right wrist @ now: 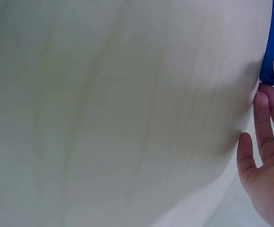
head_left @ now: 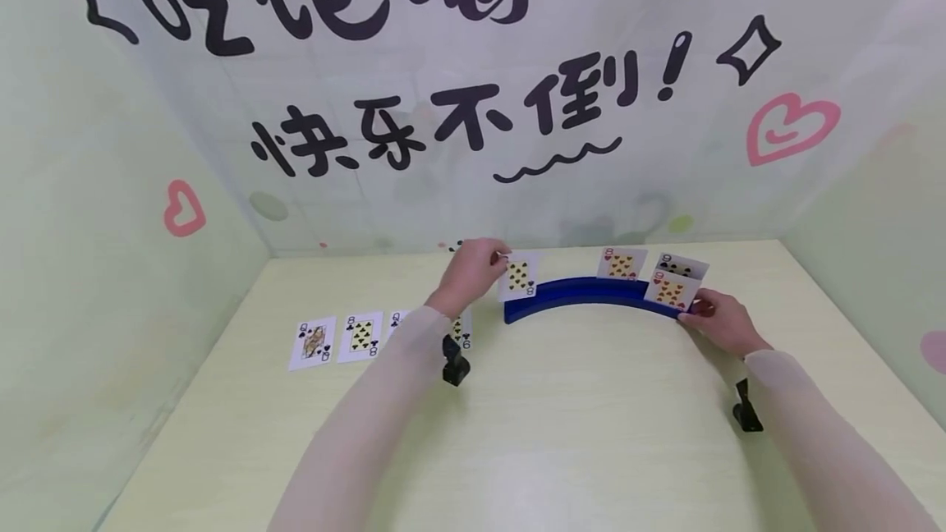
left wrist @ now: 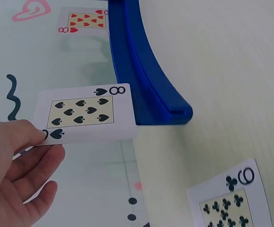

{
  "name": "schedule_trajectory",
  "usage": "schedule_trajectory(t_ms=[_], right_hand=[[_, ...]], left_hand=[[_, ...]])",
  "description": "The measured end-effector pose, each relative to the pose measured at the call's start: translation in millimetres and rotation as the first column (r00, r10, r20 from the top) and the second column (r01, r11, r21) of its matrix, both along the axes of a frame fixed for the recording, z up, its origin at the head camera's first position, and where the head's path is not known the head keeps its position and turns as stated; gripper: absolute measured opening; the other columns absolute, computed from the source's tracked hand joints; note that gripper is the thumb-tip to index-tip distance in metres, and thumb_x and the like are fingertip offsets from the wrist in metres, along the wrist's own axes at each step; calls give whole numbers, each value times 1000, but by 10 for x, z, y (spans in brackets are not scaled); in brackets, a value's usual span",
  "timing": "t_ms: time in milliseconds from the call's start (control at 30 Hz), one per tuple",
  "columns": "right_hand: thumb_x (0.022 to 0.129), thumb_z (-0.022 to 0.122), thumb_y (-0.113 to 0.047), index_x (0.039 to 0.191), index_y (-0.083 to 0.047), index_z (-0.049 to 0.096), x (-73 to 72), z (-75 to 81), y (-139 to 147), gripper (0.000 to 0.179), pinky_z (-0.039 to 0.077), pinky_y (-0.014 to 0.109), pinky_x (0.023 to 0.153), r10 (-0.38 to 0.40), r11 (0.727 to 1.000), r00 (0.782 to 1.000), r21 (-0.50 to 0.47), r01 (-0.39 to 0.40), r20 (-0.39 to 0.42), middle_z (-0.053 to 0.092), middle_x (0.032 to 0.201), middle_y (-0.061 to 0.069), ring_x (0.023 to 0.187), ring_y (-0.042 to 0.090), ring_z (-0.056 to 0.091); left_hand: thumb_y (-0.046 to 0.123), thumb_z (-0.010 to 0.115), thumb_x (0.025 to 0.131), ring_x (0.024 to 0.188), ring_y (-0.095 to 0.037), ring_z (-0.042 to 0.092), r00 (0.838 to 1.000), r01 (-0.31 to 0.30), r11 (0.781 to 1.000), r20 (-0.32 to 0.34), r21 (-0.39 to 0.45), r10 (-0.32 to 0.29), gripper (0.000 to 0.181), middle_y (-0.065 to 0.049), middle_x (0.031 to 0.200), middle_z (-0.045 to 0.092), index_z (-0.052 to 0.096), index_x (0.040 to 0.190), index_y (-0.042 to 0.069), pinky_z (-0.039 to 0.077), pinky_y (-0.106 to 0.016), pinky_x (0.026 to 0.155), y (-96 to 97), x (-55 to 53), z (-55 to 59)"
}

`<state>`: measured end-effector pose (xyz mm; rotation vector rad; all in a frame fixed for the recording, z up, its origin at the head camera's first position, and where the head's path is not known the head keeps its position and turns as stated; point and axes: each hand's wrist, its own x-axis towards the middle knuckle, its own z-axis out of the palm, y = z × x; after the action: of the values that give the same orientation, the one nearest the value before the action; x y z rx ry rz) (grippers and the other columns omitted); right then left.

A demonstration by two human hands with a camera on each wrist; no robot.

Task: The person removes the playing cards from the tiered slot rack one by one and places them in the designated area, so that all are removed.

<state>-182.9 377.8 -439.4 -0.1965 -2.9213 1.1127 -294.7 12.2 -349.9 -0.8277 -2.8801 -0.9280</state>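
Observation:
In the head view, my left hand (head_left: 471,269) pinches an eight of spades (head_left: 519,277) by its upper edge. The card stands upright at the left end of a curved blue card holder (head_left: 591,290). The left wrist view shows thumb and fingers on one short edge of the card, with its other end at the holder (left wrist: 141,80). My right hand (head_left: 724,321) grips the holder's right end, thumb on the blue side. An eight of hearts (head_left: 621,264) stands in the holder, and a nine of hearts (head_left: 671,292) overlaps a nine of spades (head_left: 681,265).
On the table (head_left: 547,433) to the left lie a queen of spades (head_left: 312,343), an eight of clubs (head_left: 360,337), another queen mostly behind my left sleeve (head_left: 369,417), and a nine of clubs (left wrist: 226,203). A printed backdrop (head_left: 414,212) rises behind the table.

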Motion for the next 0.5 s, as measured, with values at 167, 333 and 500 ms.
schedule_trajectory(t_ms=[167, 333, 500], right_hand=[[89, 59, -17, 126, 15, 39, 1, -4, -14, 52, 39, 54, 87, -6, 1000, 1000, 5, 6, 19, 52, 108, 31, 95, 39, 49], [90, 59, -18, 126, 15, 39, 2, -6, -24, 53, 39, 54, 87, -9, 1000, 1000, 9, 8, 26, 52, 108, 31, 95, 40, 49], [90, 59, -19, 125, 15, 38, 7, 11, -22, 54, 39, 54, 86, -2, 1000, 1000, 16, 2, 23, 51, 108, 32, 96, 41, 49]], left_hand=[[8, 54, 91, 62, -13, 51, 1000, -4, 1000, -8, -28, 4, 20, -3, 88, 65, 67, 106, 5, 45, -32, 68, -298, 30, 42], [8, 55, 90, 71, -14, 54, 1000, -22, 998, -2, -62, 22, 19, -3, 84, 63, 66, 104, 4, 43, -27, 62, -594, 82, 71], [7, 55, 90, 72, -15, 55, 1000, -31, 997, -6, -72, 30, 18, -4, 86, 64, 66, 104, 2, 45, -28, 62, -903, 137, 116]])
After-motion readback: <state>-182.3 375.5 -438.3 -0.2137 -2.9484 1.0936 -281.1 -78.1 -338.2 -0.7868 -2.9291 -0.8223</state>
